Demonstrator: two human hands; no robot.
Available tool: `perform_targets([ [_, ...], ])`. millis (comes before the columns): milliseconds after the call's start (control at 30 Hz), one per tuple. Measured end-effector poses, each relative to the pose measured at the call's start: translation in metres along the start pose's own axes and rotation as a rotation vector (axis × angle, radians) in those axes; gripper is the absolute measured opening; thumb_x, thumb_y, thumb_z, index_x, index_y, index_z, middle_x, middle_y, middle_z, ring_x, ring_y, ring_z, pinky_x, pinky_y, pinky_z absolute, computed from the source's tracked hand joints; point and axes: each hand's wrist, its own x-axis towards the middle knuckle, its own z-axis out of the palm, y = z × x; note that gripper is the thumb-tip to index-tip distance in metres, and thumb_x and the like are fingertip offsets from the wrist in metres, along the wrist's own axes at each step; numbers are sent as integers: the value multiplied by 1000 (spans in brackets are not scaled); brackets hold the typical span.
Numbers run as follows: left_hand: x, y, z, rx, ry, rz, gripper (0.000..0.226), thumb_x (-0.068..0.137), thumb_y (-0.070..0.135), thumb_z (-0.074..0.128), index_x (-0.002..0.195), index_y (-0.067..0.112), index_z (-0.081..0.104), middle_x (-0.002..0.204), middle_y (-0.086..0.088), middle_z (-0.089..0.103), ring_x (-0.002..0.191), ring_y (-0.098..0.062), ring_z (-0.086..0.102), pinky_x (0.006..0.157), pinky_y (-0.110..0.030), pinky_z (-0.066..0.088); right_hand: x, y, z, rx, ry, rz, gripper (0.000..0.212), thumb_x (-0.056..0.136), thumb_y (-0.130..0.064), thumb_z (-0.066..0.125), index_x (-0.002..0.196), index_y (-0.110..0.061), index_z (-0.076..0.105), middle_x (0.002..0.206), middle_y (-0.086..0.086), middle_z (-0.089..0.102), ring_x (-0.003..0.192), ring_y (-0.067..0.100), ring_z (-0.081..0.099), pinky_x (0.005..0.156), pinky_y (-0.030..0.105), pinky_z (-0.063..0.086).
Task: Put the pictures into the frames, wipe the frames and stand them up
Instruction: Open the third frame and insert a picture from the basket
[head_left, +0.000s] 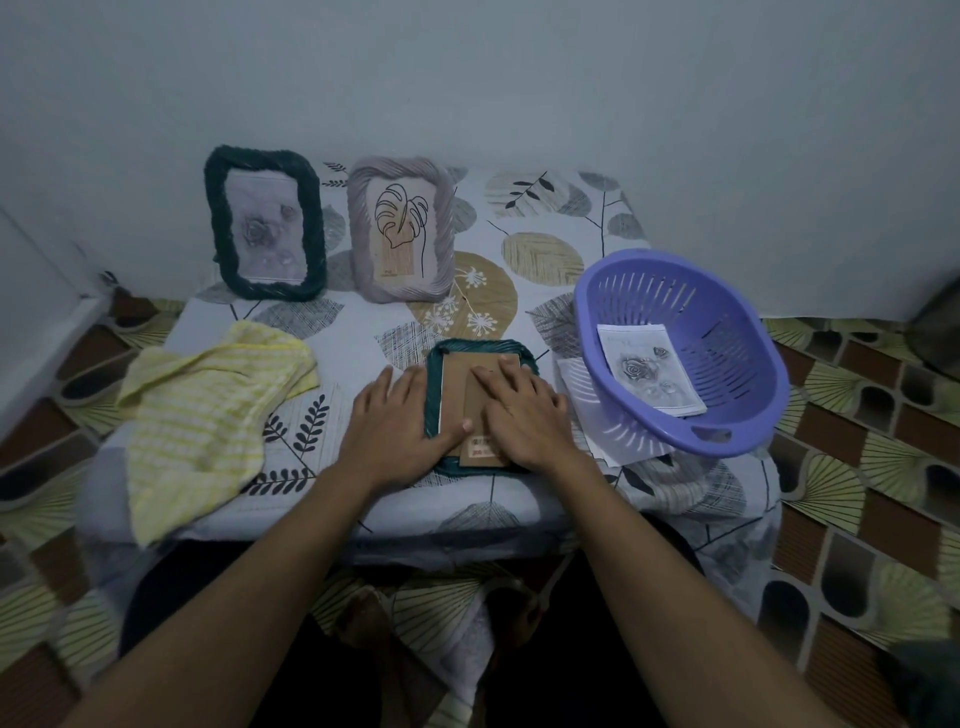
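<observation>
Your left hand (395, 431) lies flat with straight fingers along the left edge of the teal frame (479, 346), thumb reaching onto its brown backing board (460, 376). Your right hand (524, 415) presses down on that board with spread, flat fingers; neither hand grips anything. The frame lies face down near the front middle of the worktop (353, 338). At the back, a dark green frame (265, 228) with a rose picture and a grey frame (400, 228) with a leaf drawing stand upright side by side. A yellow cloth (208, 415) lies crumpled to your left. On your right, a purple basket (737, 332) holds another rose picture (649, 369) and rests on loose papers (576, 384).
</observation>
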Motion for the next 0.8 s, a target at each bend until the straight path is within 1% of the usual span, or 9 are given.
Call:
perform_targets([
  [100,1,0,1,29,13,0,110,76,91,10,159,19,12,165,-2,17,152,-26,11,121,-45,10,2,2,0,55,0,23,53,100,-31,32,151,-45,29,166,-7,12,151,20,10,117,49,7],
  [200,0,0,1,39,28,-1,111,75,91,10,158,17,13,165,-2,19,151,-26,12,121,-45,10,3,0,-1,202,80,50,55,90,-31,32,142,-42,48,160,-7,30,144,20,24,116,48,13],
  [267,-1,1,1,46,31,-2,112,75,91,10,158,17,14,165,-3,19,151,-25,13,121,-44,10,5,0,-3,304,186,49,44,95,-26,38,129,-36,62,148,-4,48,136,22,37,115,49,22],
  [333,0,0,1,47,40,-5,110,76,91,13,158,17,15,164,-3,20,151,-25,14,120,-44,11,7,1,-5,305,304,30,34,99,-21,44,123,-30,66,136,0,58,129,24,43,111,48,32],
  [400,0,-1,2,46,51,-3,108,78,90,17,158,17,16,164,-3,23,150,-26,16,120,-44,12,9,-1,-8,231,358,63,34,102,-26,42,131,-24,60,139,3,53,132,25,38,109,45,31],
  [467,0,-1,2,47,59,0,105,80,89,20,157,17,17,163,-3,24,150,-26,17,119,-44,13,11,-3,-10,120,336,142,43,105,-32,37,144,-19,46,149,5,42,138,27,31,111,48,26],
  [500,0,-1,2,47,61,0,105,81,88,22,157,17,17,163,-3,24,150,-26,17,119,-44,13,11,-4,-10,70,313,174,46,105,-35,34,146,-17,42,152,6,38,139,28,30,111,49,25],
  [633,0,0,1,41,59,-2,105,80,89,22,158,18,17,164,-2,23,150,-26,16,119,-45,13,14,-4,-3,-49,288,208,51,104,-43,33,144,-14,43,151,8,37,135,30,34,108,50,29],
  [800,0,0,1,37,70,-5,102,83,86,28,158,18,17,164,-2,22,150,-25,16,119,-44,12,14,-6,0,-44,353,239,52,101,-45,39,140,-12,48,148,7,40,132,29,39,106,48,32],
])
